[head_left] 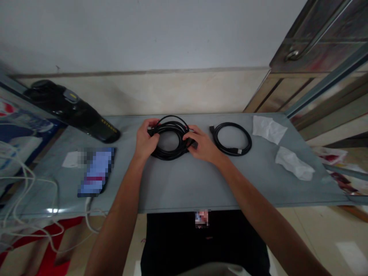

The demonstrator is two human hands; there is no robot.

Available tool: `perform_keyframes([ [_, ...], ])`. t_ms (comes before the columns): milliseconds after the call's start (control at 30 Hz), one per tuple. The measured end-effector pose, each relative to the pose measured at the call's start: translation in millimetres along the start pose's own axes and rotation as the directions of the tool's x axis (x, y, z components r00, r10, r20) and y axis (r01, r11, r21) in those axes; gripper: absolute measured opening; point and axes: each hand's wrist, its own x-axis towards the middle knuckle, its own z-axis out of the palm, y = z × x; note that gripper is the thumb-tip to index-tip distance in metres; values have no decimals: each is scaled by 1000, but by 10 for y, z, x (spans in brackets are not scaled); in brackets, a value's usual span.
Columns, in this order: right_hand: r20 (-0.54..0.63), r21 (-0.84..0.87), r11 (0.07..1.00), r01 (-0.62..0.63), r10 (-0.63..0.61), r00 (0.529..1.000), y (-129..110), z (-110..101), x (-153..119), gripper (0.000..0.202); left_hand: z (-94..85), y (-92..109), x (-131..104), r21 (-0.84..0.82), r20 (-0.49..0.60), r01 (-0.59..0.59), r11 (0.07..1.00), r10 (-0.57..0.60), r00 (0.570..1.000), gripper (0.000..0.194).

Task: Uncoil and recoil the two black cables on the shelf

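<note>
A thick coil of black cable (169, 156) lies on the grey table (178, 188), held between both my hands. My left hand (147, 140) grips its left side, thumb on top, near a dark connector end. On the right side of the coil, the fingers of my right hand (201, 143) pinch the cable beside another dark end. One loop stands out beyond the far edge of the bundle. To the right of my right hand lies a smaller black cable coil (249, 142), with both its connectors showing; neither hand touches it.
A black bottle (77, 113) leans in from the left above a phone (97, 172) with a white cable. Two crumpled white papers (268, 129) (294, 163) lie at the right. A wall (172, 92) rises behind the table, and white cables (25, 191) hang at the left edge.
</note>
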Motion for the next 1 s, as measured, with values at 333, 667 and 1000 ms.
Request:
perform_keyframes([
  [333, 10, -25, 999, 24, -23, 1000, -46, -60, -7, 71, -14, -85, 16, 110, 99, -38, 993, 27, 995, 66],
  [667, 21, 7, 999, -36, 36, 999, -28, -31, -16, 69, -78, -51, -7, 165, 193, -75, 983, 43, 980, 73],
  [1000, 7, -23, 994, -105, 105, 994, -8, 5, 10, 67, -131, 3, 1, 287, 142, 35, 957, -79, 987, 55],
])
